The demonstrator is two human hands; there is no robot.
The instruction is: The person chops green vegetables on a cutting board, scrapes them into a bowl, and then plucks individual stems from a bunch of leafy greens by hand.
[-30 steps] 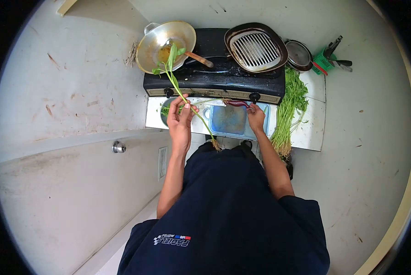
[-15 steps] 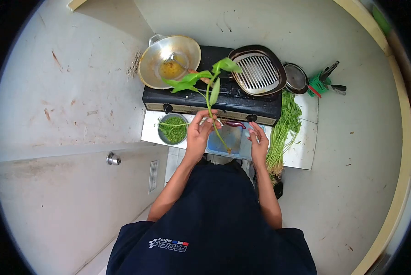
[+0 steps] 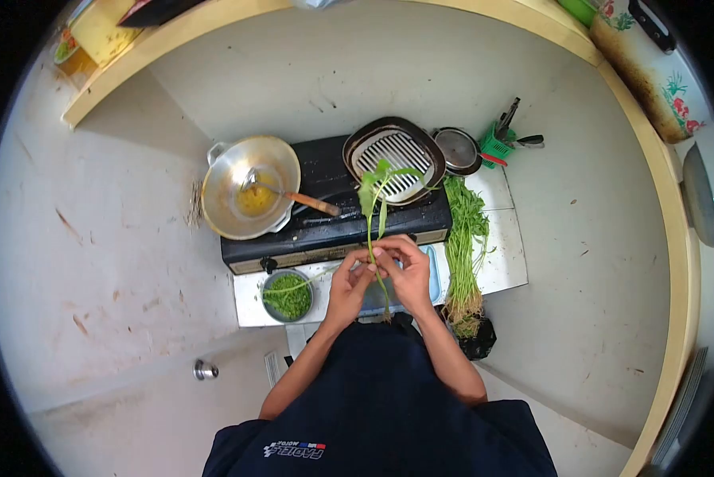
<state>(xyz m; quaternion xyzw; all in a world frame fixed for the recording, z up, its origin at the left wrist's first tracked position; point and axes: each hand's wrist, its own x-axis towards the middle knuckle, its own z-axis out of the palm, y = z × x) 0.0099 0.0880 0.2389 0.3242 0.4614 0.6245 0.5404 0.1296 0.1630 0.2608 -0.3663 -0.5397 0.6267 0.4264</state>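
Note:
A leafy green stem [image 3: 370,215] stands up between my two hands, its leaves overlapping the grill pan and its root end hanging down toward my shirt. Closed around the stem from the left is my left hand [image 3: 349,290]. The fingers of my right hand [image 3: 407,274] pinch the same stem from the other side, close to the left fingertips. Beneath the hands lies a blue tray [image 3: 434,278], mostly covered by them. A grey bowl of chopped greens [image 3: 288,296] sits left of my left hand, with a thin stalk reaching across it.
Behind the hands is a black stove [image 3: 325,167] with a wok [image 3: 214,195], a wooden-handled ladle [image 3: 313,203] and a grill pan [image 3: 353,151]. To the right are bundled greens [image 3: 464,238], a round pan [image 3: 457,148] and a green utensil basket [image 3: 496,148]. A shelf [image 3: 373,6] curves overhead.
My right hand has come left and now pinches the stem beside my left hand. The view has tilted up, showing more shelf. The red item near my hands is no longer visible.

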